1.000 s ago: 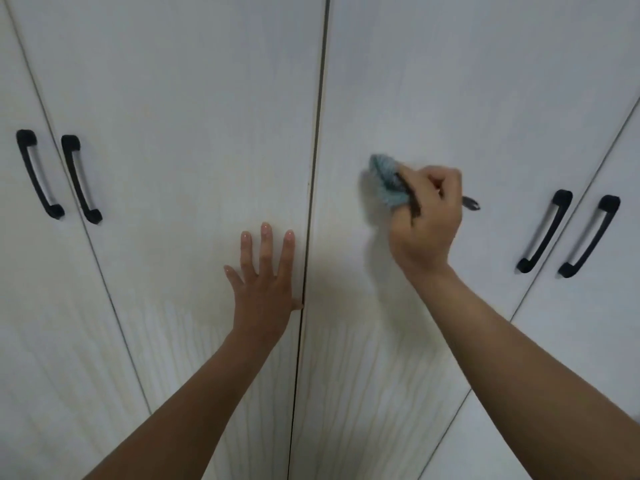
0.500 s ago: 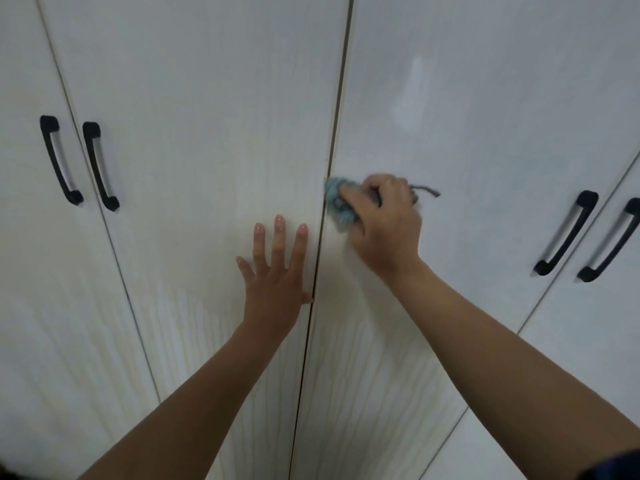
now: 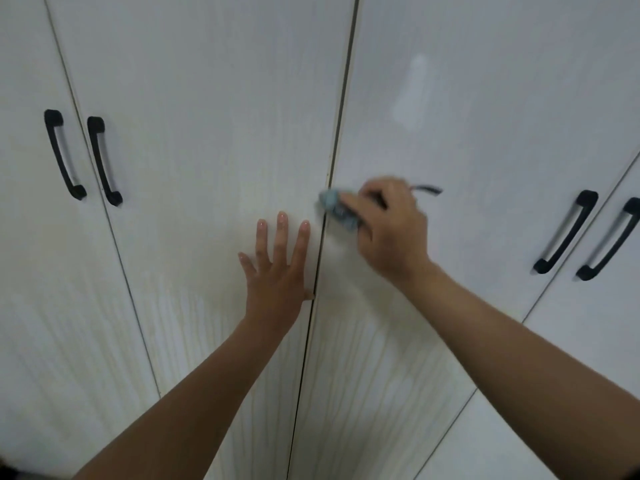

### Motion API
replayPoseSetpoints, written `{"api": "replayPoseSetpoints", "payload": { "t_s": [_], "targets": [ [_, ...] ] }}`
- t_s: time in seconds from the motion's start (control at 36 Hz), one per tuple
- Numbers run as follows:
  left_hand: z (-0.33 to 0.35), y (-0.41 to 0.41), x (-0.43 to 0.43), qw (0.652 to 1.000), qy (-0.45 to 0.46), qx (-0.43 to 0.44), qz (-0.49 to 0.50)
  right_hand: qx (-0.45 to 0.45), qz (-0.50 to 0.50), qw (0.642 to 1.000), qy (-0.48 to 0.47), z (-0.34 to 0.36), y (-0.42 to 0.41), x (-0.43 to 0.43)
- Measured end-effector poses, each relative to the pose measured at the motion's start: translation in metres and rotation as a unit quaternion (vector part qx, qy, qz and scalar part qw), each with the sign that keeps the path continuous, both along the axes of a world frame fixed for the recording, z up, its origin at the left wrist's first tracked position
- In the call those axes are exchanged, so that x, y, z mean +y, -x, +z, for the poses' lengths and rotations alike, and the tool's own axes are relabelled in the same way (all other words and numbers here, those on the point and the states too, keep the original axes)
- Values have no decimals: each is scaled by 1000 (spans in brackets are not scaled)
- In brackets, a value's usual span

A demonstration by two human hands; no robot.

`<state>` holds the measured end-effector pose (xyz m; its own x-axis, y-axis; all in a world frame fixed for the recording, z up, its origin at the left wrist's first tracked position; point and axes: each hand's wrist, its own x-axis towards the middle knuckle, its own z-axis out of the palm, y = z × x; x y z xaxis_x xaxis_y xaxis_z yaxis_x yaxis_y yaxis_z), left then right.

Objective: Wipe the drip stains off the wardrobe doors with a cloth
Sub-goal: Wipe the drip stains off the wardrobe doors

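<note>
Just then your right hand (image 3: pixel 391 233) gripped the blue-grey cloth (image 3: pixel 337 209), fingers (image 3: pixel 360 202) curled round it, pressing it against the right middle door (image 3: pixel 485 168) just beside the gap (image 3: pixel 341 109) between the doors. Your left hand (image 3: pixel 277 271) lay flat on the left middle door (image 3: pixel 207 133), fingers straight and slightly spread. Pale drip stains (image 3: pixel 363 375) streaked both doors below your hands.
</note>
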<state>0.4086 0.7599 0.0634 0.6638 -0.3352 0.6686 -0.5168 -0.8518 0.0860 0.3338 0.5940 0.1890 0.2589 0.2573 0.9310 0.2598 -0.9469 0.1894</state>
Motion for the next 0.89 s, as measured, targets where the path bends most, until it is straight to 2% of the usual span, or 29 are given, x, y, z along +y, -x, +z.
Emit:
{"api": "replayPoseSetpoints", "payload": {
  "t_s": [0.11,0.19,0.28,0.42,0.53,0.69,0.81,0.89],
  "targets": [
    [1,1,1,1000,-7,2,6,-56,-25,995,-84,52,-7,5],
    [1,3,3,1000,-16,-1,11,-43,-52,992,-107,45,-12,4],
    [-1,4,10,999,-38,-14,29,-33,-79,995,-53,8,-17,0],
    [-16,-1,23,995,-84,-30,54,-30,-66,997,33,-76,-20,-4],
    [-22,-7,26,992,-107,-34,64,39,-61,996,57,-140,-19,-6],
    [-24,-11,27,995,-95,-17,35,155,-34,982,101,-204,-13,-16],
    [-24,-11,27,995,-95,-1,24,222,-26,966,129,-208,-6,-13],
    [-22,-9,27,996,-90,12,12,235,-22,970,65,-178,4,-8]
  ]
}}
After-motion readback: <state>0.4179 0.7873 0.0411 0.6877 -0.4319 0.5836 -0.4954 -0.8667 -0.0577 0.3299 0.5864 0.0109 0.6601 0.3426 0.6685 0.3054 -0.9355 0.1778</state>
